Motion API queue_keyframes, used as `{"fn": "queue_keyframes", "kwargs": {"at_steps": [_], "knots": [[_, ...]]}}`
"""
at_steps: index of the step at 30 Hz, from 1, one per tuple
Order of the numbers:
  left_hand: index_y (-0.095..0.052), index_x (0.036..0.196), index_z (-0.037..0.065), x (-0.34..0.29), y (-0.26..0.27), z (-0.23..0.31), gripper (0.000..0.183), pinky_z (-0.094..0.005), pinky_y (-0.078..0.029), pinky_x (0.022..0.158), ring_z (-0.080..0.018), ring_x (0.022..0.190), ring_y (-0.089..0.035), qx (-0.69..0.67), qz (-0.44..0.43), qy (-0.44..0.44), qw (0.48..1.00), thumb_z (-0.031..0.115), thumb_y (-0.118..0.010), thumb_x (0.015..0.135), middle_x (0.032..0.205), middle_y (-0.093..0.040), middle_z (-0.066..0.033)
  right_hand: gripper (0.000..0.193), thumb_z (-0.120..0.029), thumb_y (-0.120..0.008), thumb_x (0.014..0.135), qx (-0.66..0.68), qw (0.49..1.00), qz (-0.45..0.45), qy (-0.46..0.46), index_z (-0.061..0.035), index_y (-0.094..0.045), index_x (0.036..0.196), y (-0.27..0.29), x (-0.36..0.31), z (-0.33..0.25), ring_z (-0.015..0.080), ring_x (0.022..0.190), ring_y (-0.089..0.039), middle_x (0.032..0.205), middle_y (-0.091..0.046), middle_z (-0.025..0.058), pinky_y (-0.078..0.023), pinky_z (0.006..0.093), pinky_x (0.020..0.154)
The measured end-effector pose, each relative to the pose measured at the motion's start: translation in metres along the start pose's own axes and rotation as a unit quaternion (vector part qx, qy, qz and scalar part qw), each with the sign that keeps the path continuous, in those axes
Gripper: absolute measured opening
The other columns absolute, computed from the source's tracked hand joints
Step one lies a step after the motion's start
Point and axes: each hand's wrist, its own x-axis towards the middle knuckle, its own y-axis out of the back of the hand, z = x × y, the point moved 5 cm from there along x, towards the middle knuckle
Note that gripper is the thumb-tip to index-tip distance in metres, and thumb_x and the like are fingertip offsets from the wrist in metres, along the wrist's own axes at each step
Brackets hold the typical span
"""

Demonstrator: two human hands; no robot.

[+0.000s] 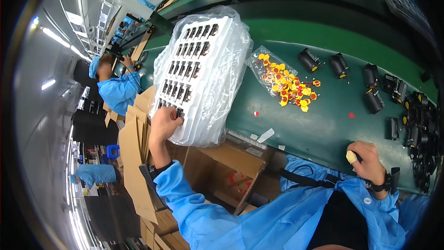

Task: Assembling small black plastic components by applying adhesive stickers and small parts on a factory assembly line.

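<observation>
The left hand [165,122] is at the low end of the white tray [196,40], left of the middle of the frame. Its fingers are bent in and seem to pinch a small black part [180,113] in the bottom row. The fingers hide some of it, so I cannot tell if it is lifted out or sits in its slot.

The black part looks light and hard, and it should not squash. It may have tiny bits that can bend or snap, so a soft pinch on its two sides looks best. The tray looks thin and bendy, so it is better held by its edge, with no push in the middle. The clear bag [233,76] around it looks slippery and could slide in a grip.

The right hand [367,159] is at the lower right, over the edge of the green counter [286,134]. Its thumb and fingers are closed on a pale yellow piece [351,157]. That piece looks flat and very light, like a sticker, so it is best held by its rim. More yellow and red pieces [289,83] lie in a heap right of the middle, partly on a clear bag.
</observation>
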Motion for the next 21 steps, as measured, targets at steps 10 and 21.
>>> {"fn": "queue_keyframes", "kwargs": {"at_steps": [10, 21], "knots": [[-0.065, 0.110, -0.009, -0.060, 0.027, 0.241, 0.038, -0.0394, -0.038, 0.051, -0.0251, 0.056, -0.052, -0.073, 0.338, -0.435, 0.831, -0.007, -0.069, 0.072, 0.067, -0.053, -0.0104, 0.019, -0.013, -0.070, 0.087, 0.079, 0.995, 0.049, 0.026, -0.0006, -0.071, 0.100, 0.036, 0.007, -0.005, 0.0297, 0.083, -0.072, 0.092, -0.073, 0.0136, -0.056, 0.0366, 0.076], [-0.066, 0.102, -0.012, -0.081, -0.084, 0.465, 0.032, -0.0376, -0.048, 0.061, -0.0274, 0.066, -0.058, -0.242, 0.262, -0.715, 0.602, -0.013, -0.067, 0.070, 0.078, -0.057, -0.0132, 0.080, -0.009, -0.081, 0.066, 0.089, 0.990, 0.092, 0.067, -0.0008, -0.052, 0.139, 0.092, 0.031, 0.027, 0.0271, 0.110, -0.066, 0.130, -0.064, 0.0142, -0.055, 0.0371, 0.093]]}}
